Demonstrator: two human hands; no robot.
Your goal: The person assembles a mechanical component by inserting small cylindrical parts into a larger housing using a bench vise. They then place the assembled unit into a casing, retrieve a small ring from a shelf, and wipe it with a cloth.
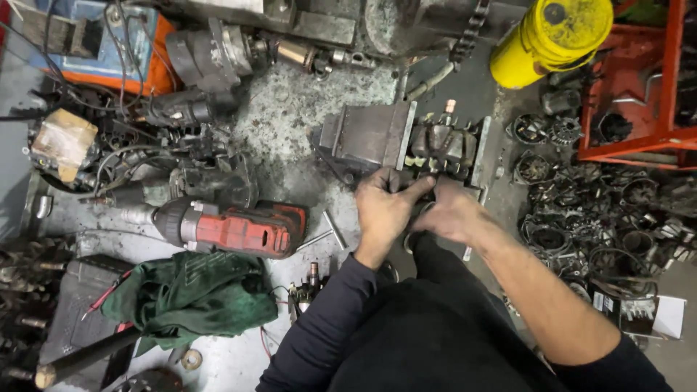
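Nearest the camera, a dark-clad torso and two forearms reach forward over a grimy grey surface [305, 116] strewn with metal dust and oil stains. On the near left lies a crumpled green cloth [192, 294], with a dark handle [80, 359] poking out beneath it, and just beyond the cloth rests a red and black power tool [232, 229]. A thin metal T-bar [327, 234] lies between that tool and the left hand [383, 210].

Open room is scarce: only a bare patch in the middle of the surface, ahead and left of the hands. The right edge is crowded with a heap of dark wound motor parts [602, 210].

Both hands meet at the near side of a bench vise [377, 134], whose jaws grip a small motor part [439, 145]. The left hand is curled, knuckles up, its fingers bent down around something below the part; the right hand [454, 210] presses in beside it, touching it, fingers folded under and hidden. What they pinch I cannot tell.

Farther back stand a yellow cylinder [552, 36] and a red metal frame [639, 87] at right, with tangled wires and motor housings [189, 109] at left.
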